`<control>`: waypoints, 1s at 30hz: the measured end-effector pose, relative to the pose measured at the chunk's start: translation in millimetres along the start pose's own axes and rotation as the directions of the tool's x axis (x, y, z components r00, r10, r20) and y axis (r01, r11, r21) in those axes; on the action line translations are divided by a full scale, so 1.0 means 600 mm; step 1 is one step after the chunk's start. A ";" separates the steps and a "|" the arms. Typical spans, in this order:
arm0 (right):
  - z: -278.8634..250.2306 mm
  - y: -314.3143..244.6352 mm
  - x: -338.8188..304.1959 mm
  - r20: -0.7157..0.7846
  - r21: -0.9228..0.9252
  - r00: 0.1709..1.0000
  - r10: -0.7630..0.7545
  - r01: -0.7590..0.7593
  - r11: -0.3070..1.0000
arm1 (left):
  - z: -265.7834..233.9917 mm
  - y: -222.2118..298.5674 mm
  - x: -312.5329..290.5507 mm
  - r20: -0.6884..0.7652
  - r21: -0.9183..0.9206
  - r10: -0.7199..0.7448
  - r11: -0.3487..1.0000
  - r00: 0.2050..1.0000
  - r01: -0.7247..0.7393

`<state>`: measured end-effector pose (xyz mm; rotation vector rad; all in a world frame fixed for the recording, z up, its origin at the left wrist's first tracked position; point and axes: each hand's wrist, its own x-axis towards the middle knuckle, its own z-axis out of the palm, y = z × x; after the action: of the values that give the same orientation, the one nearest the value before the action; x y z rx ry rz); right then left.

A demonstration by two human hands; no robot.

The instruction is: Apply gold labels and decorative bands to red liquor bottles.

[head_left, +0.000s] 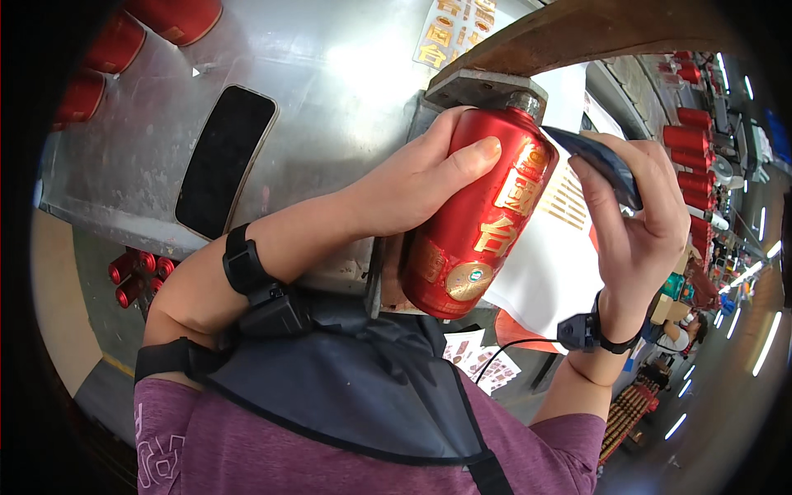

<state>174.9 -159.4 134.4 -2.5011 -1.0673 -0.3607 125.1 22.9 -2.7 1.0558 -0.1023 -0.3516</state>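
A red bottle (450, 247) with raised gold lettering and a round gold emblem lies tilted in front of me, its short clear neck (525, 102) pointing up and away. My left hand (417, 177) is wrapped round its upper left side, thumb pressed on the front. Close to the bottle's right shoulder, my right hand (648, 198) pinches a thin, dark, flat piece (601, 157) between thumb and fingers. One edge of that piece reaches toward the bottle; whether it touches the surface I cannot tell. The bottle's underside is hidden.
Left of the bottle, a black phone (227, 161) lies on the metal tabletop (322, 140). A sheet of gold decals (450, 33) is at the back, below a brown curved bar (577, 37). White sheets (536, 264) lie right of the bottle. More red bottles (115, 41) stand far left.
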 end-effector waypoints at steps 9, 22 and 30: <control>-0.002 -0.006 -0.017 0.130 0.351 0.983 0.127 -0.166 0.921 | -0.001 0.001 0.001 0.008 -0.025 -0.014 1.000 1.000 0.015; 0.003 0.016 -0.036 0.184 0.455 0.951 0.250 -0.308 0.836 | 0.005 0.004 0.003 -0.003 -0.073 -0.010 0.997 1.000 0.010; 0.014 0.036 -0.011 0.024 0.330 0.979 0.203 -0.199 0.923 | 0.004 0.011 0.002 0.005 -0.103 -0.037 0.994 0.999 0.038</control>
<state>186.6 -173.5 119.0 -2.2728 -0.7810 -0.1210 127.4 23.3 4.0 0.9560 -0.0663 -0.3887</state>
